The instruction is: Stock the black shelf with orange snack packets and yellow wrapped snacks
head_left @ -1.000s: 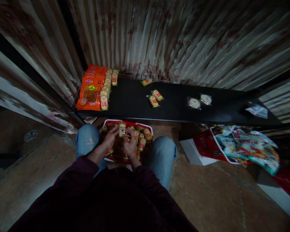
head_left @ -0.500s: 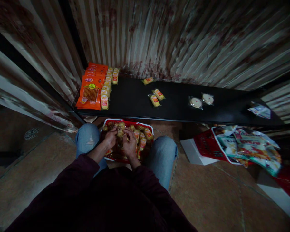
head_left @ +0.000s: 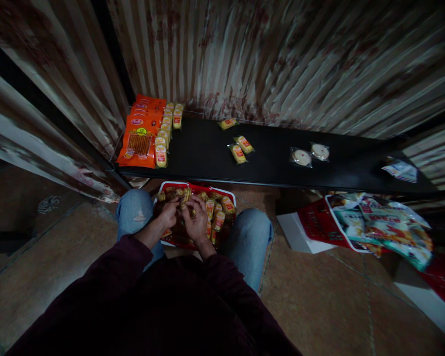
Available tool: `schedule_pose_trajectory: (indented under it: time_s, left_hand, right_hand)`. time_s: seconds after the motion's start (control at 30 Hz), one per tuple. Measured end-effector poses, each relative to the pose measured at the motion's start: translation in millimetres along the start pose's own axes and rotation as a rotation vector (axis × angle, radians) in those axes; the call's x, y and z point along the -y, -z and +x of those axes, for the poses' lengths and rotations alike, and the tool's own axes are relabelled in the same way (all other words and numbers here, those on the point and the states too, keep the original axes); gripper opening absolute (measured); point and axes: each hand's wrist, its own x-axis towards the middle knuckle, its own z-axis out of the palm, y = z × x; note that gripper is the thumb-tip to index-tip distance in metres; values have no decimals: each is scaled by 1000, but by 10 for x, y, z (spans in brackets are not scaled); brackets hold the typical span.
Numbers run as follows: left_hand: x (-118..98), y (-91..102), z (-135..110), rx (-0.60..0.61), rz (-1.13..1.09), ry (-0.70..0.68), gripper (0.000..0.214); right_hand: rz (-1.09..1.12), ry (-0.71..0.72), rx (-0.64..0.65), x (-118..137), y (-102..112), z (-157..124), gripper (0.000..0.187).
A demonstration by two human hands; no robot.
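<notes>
Between my knees sits a red basket with a white rim, filled with small wrapped yellow snack cakes. Both hands are over it. My left hand has its fingers closed in a pinch at the near side of a wrapped snack cake. My right hand curls its fingers round the other side of that same cake, which stands tilted between the two hands. The fingertips are partly hidden and dim.
A black shelf carries orange snack bags, a column of yellow cakes, loose yellow cakes, round white packs and a blue-white packet. Right of my knee, another red basket holds green-white bags.
My right hand has shifted slightly left, closer to my left hand. The wrapped cake between them has turned a little. Items on the shelf stay as they were.
</notes>
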Motion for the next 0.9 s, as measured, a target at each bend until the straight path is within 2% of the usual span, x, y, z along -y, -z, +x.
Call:
schedule_pose_trajectory:
  time_s: [0.33,0.6,0.77,0.9]
  left_hand:
    - [-42,-37,-50,-13,-27,60,30]
    - [-111,-92,-115,124,-117,153,23]
    - [-150,-118,-132,105,-142,175,17]
    - [-172,-116,-156,128,-153,191,17]
  right_hand:
    - [-149,24,21,-41,8,-13,18]
    - [-230,75,-1,-121,21,-26,24]
    - [-201,54,-26,-133,40,-20,23]
    - [-178,-16,-54,-119,66,-20,23]
